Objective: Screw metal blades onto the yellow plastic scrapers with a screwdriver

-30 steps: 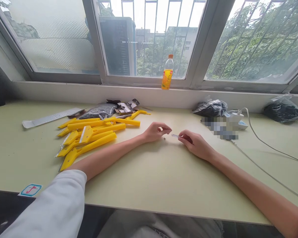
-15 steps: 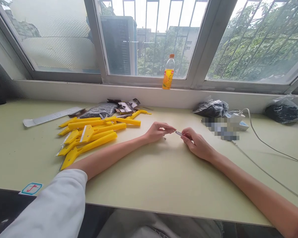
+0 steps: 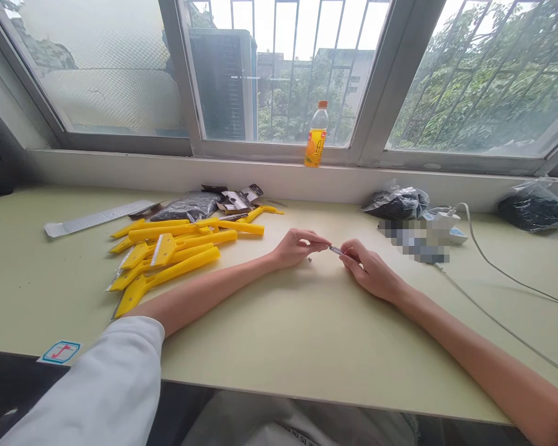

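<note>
The small metal piece is raised a little over the table, between the two hands. The right hand pinches its right end between thumb and fingers. The left hand has its fingertips at the piece's left end; whether they clamp anything cannot be told. Left of the piece lie yellow-handled scrapers in a pile; beyond it, on the ledge, stands an orange-capped bottle.

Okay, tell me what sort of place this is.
Probably a small indoor workspace: a long pale table against barred windows, with yellow scrapers piled up and stuffed plastic bags along the wall.
</note>
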Available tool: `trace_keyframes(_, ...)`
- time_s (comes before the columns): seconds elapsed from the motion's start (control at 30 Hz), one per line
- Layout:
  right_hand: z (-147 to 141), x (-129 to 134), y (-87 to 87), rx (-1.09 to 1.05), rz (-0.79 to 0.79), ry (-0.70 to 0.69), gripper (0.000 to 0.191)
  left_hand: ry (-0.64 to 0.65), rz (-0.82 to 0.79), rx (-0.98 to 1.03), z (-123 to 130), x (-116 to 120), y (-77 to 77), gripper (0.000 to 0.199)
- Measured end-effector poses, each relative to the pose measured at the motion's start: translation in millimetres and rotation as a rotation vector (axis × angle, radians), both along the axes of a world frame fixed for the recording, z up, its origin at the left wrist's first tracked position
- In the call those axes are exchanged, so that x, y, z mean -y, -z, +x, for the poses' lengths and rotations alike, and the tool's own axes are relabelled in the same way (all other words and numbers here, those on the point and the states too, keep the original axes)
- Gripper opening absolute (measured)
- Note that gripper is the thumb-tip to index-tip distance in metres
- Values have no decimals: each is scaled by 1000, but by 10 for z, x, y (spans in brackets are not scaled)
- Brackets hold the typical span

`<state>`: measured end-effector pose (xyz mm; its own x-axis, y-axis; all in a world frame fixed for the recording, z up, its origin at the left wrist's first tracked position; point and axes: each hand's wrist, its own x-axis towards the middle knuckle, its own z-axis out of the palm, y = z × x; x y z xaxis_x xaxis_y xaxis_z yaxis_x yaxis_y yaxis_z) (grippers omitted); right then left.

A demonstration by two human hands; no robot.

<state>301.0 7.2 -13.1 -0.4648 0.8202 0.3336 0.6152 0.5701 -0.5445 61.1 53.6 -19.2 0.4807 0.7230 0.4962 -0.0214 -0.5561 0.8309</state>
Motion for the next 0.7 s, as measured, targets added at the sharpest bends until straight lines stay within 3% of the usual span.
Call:
trace_keyframes(0.5, 11, 1, -5, 21, 1, -6, 10, -2, 2, -28, -10, 11, -14, 28)
trace_keyframes(0.7, 25, -8, 6, 55, 26, -40, 18, 0, 3, -26, -8, 13, -16, 27)
